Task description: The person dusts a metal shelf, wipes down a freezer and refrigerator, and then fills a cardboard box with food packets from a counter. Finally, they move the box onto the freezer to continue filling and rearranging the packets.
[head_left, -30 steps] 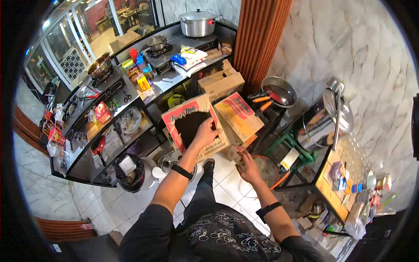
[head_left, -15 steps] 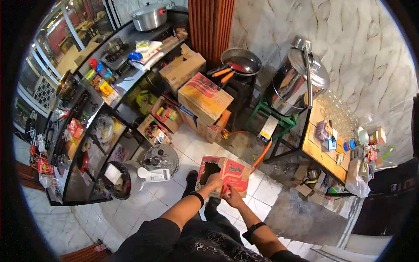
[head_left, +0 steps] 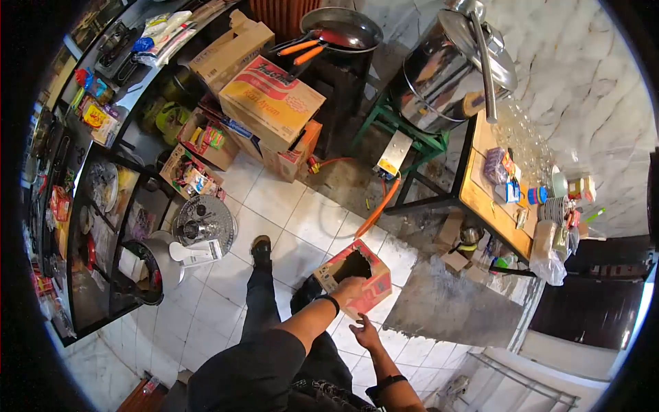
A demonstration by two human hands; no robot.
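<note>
A red and tan cardboard box [head_left: 376, 294] hangs tilted in front of my legs, and a dark ragged hole shows in its upper side. My left hand [head_left: 353, 291] grips the box at the edge of that hole, with some fingers hidden by the cardboard. Just below the box's near bottom corner is my right hand [head_left: 367, 334]. Its fingers are spread, and one fingertip comes right up to the corner.
Stacked cartons [head_left: 272, 99] stand ahead, beside a wok [head_left: 353, 31] with orange-handled tools. A large steel pot [head_left: 434, 82] sits on a green stand. An orange hose [head_left: 377, 209] crosses the floor near the wooden table [head_left: 480, 185]. Shelves [head_left: 96, 226] line the left.
The box has turned and tipped, so its hole now faces more upward. My right hand has come off the box's front and opened. My view has shifted and my feet have moved.
</note>
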